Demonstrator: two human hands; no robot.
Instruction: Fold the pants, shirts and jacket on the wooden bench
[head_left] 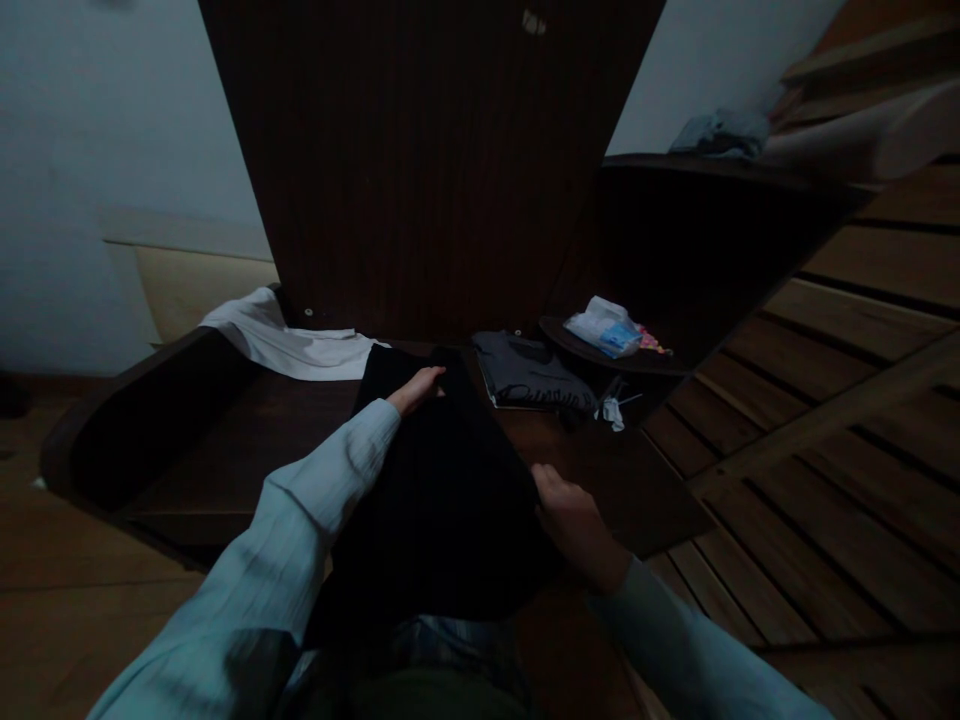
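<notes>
A black cloth garment (450, 500) spreads over the front of the dark wooden desk top and hangs toward my body; its exact kind is hard to make out in the dim light. My left hand (420, 388) is closed on the cloth near its far end. Lower down, at the garment's right edge, my right hand (574, 515) grips the fabric with its fingers curled round it. A white cloth (300, 345) lies behind on the left, draped over the desk's raised side. To the right of the black cloth rests a folded dark grey garment (529, 370) with black lettering.
A small corner shelf (667, 367) at the right holds a plastic packet (607, 325). Crumpled white paper (613, 412) lies below it. A tall dark panel (435, 170) rises behind the desk (217, 430). Wooden slats (847, 500) stand at the right.
</notes>
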